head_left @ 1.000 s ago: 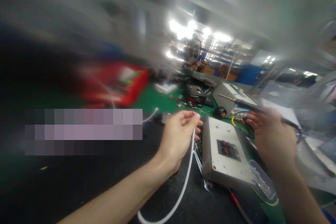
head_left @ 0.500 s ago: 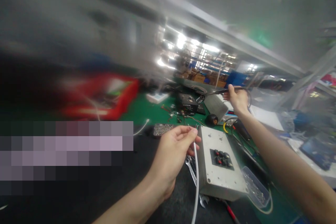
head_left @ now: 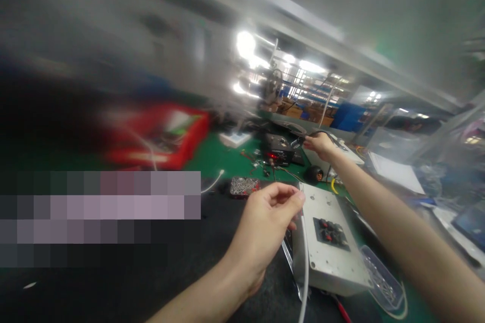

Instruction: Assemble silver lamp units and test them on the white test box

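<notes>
- My left hand [head_left: 271, 217] pinches the white cable [head_left: 306, 262].
- My right hand [head_left: 319, 146] grips the black tool [head_left: 302, 138].
- Left of my right hand sits the black box [head_left: 278, 149].

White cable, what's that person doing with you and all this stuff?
The person's left hand pinches the white cable near its top end, and the cable hangs down past one edge of the metal box. The right hand is stretched out by the metal coil next to the black unit, which shows a red light. What that hand grips is too blurry to tell.
</notes>
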Tool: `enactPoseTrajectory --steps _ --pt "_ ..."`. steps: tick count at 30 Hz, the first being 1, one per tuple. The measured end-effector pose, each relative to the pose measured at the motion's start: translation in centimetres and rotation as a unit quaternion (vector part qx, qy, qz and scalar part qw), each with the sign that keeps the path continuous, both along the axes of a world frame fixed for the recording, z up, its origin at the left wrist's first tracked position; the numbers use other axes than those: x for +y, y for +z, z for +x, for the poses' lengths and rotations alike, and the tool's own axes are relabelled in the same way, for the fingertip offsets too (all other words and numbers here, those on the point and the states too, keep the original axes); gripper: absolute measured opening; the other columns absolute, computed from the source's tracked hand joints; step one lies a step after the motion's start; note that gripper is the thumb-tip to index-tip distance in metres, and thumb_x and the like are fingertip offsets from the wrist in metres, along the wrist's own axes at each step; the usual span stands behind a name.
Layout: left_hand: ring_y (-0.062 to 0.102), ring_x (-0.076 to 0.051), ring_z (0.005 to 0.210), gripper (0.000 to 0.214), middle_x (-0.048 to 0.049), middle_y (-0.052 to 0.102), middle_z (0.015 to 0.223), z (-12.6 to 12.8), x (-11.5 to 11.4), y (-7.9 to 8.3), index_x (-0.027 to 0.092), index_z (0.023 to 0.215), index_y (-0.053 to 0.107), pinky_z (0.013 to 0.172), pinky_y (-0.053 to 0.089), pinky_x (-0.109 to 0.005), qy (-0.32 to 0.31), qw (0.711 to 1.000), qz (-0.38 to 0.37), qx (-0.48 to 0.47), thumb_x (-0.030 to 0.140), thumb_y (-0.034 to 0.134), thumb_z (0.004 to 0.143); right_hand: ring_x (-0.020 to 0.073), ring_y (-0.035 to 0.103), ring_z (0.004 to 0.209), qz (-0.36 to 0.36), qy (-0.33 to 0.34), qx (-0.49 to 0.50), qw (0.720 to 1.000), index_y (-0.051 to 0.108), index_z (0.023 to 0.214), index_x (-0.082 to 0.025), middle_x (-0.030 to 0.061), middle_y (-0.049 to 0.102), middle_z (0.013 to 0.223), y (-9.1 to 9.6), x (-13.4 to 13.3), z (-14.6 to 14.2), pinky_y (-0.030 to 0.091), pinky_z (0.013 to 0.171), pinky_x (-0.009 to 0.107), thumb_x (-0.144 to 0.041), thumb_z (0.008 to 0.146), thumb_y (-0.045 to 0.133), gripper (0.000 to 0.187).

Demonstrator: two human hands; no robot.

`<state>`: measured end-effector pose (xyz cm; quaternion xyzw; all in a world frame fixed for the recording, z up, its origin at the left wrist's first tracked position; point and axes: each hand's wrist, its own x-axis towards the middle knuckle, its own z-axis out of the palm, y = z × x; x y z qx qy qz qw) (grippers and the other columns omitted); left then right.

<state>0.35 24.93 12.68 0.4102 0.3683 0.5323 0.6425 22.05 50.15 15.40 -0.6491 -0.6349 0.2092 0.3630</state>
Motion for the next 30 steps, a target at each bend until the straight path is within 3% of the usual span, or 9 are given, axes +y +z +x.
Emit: enactPoseTrajectory --steps 6,10,13,16,19,22,25,27,30 --pt "0.063 -0.01 0.069 0.016 -0.0051 0.07 0.083 0.2 -0.1 0.2 0.01 0.097 0.068 0.062 0.053 -0.018 -0.034 0.997 -0.039 -0.052 0.024 0.073 0.091 0.0173 0.073 0.077 -0.046 0.116 0.059 0.99 0.071 0.105 -0.008 0.0103 0.073 0.092 0.1 -6.6 -2.1 0.064 0.074 0.033 -0.029 0.108 0.06 0.024" --pt "0.067 -0.012 0.068 0.017 -0.0074 0.073 0.084 0.2 -0.2 0.5 0.013 0.101 0.063 0.064 0.056 -0.021 -0.026 0.994 -0.063 -0.086 0.018 0.074 0.09 0.0202 0.073 0.098 0.079 0.165 0.02 0.983 0.075 0.116 -0.019 0.0079 0.075 0.112 0.7 -16.3 -1.2 0.062 0.09 0.034 -0.03 0.095 0.078 0.023" --pt "0.07 -0.013 0.069 0.024 -0.0061 0.073 0.081 0.4 -0.5 0.7 0.015 0.107 0.059 0.066 0.058 -0.022 -0.024 0.992 -0.081 -0.095 0.014 0.075 0.089 0.0239 0.07 0.11 0.31 0.271 -0.266 0.872 0.072 0.13 -0.025 0.0076 0.071 0.126 1.2 -23.7 0.4 0.059 0.094 0.037 -0.024 0.094 0.077 0.036" --pt "0.072 -0.015 0.074 0.031 -0.0059 0.075 0.084 1.2 -0.9 0.7 0.016 0.113 0.057 0.066 0.056 -0.022 -0.045 0.994 -0.083 -0.062 0.017 0.077 0.09 0.0272 0.067 0.118 0.356 0.322 -0.392 0.785 0.069 0.137 -0.02 0.0116 0.069 0.132 1.3 -28.2 1.5 0.058 0.096 0.038 -0.013 0.097 0.068 0.041" --pt "0.073 -0.016 0.08 0.035 -0.0054 0.078 0.09 2.3 -1.1 0.4 0.018 0.116 0.056 0.069 0.054 -0.023 -0.059 0.997 -0.047 0.004 0.025 0.078 0.09 0.0298 0.066 0.12 0.385 0.34 -0.421 0.748 0.069 0.136 -0.011 0.0155 0.069 0.132 0.7 -29.5 2.1 0.058 0.096 0.041 -0.011 0.101 0.056 0.038" --pt "0.074 -0.019 0.083 0.035 -0.0043 0.079 0.092 3.0 -1.0 0.1 0.021 0.117 0.055 0.072 0.053 -0.027 -0.054 0.994 0.006 0.093 0.03 0.076 0.092 0.0289 0.068 0.117 0.409 0.326 -0.388 0.759 0.068 0.135 -0.008 0.0164 0.07 0.128 -0.7 -29.5 3.0 0.059 0.095 0.041 -0.009 0.1 0.058 0.037" --pt "0.074 -0.022 0.086 0.026 -0.0033 0.079 0.095 3.0 -1.0 -0.2 0.024 0.116 0.057 0.073 0.053 -0.031 -0.047 0.975 0.07 0.205 0.033 0.07 0.095 0.0239 0.072 0.108 0.421 0.213 -0.298 0.83 0.072 0.13 -0.018 0.0107 0.073 0.121 -2.6 -29.0 4.5 0.06 0.09 0.036 -0.006 0.094 0.069 0.038" --pt "0.073 -0.022 0.086 0.016 -0.0017 0.077 0.096 3.0 -1.2 -0.4 0.025 0.112 0.062 0.075 0.052 -0.034 -0.055 0.94 0.15 0.302 0.034 0.066 0.099 0.0213 0.073 0.1 0.408 0.122 -0.221 0.877 0.076 0.121 -0.024 0.0057 0.075 0.115 -4.0 -28.6 5.5 0.059 0.085 0.035 -0.008 0.093 0.072 0.033" --pt "0.069 -0.024 0.095 0.013 -0.0021 0.074 0.105 3.6 -1.6 -0.9 0.026 0.112 0.066 0.084 0.051 -0.039 -0.074 0.846 0.308 0.43 0.032 0.058 0.103 0.0199 0.073 0.091 0.36 0.034 -0.123 0.924 0.08 0.11 -0.027 0.0019 0.077 0.105 -5.9 -28.1 6.3 0.057 0.081 0.034 -0.017 0.095 0.076 0.018"
